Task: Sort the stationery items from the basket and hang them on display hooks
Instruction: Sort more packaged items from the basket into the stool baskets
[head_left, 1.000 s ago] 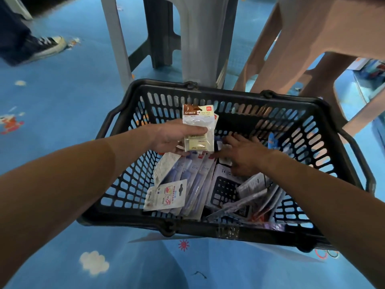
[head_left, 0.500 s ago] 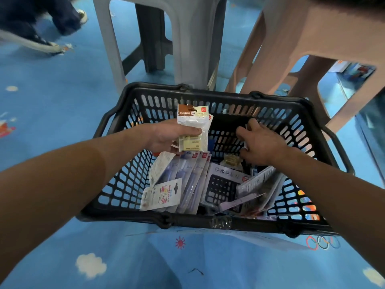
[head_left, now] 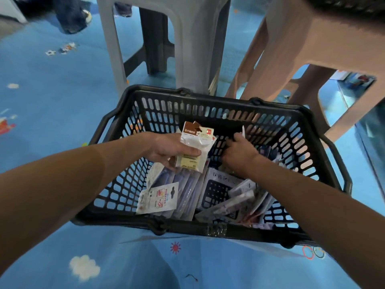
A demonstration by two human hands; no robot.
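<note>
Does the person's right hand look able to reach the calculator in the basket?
Likely yes. The calculator lies face up close beside the right hand, its top uncovered; slim packs overlap only its right edge. But that hand pinches a thin white pack, which may get in the way.
</note>
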